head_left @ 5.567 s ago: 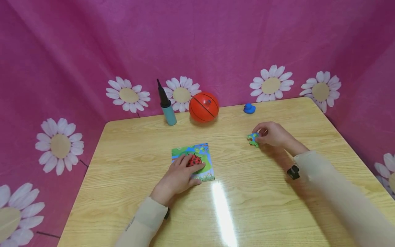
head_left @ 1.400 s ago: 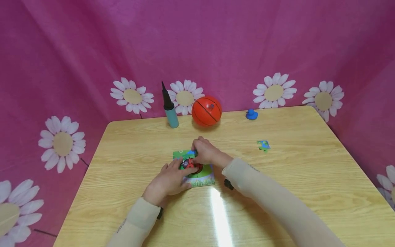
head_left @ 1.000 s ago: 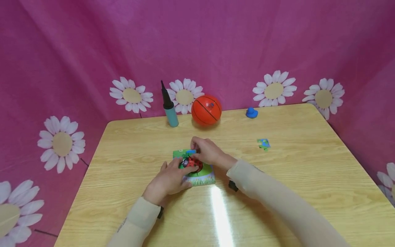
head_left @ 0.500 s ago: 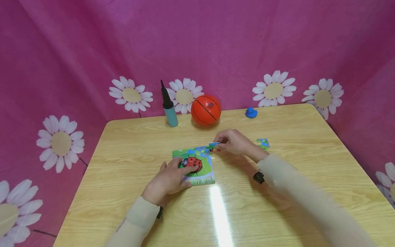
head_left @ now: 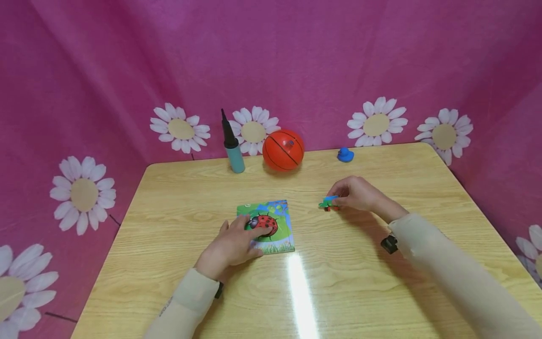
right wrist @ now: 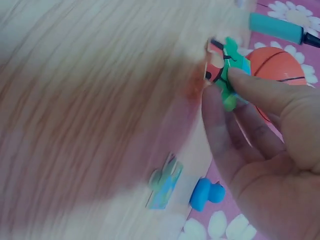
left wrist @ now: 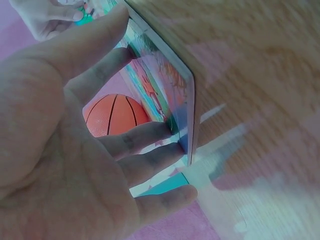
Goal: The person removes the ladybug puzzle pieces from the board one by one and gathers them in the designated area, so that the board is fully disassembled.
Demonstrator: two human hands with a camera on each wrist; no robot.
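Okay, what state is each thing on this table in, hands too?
Puzzle, flat, partly covered
Held piece, tilted
Other piece, lying loose
Ball, looks inflated
Pump, upright, nozzle up
Duck, upright
Left hand, spread on puzzle
Right hand, pinching held piece

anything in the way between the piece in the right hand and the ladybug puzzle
Nothing visible: in the head view, only bare tabletop lies between the puzzle piece pinched in the right hand and the ladybug puzzle. The left hand rests on the puzzle's left part, not in that gap.
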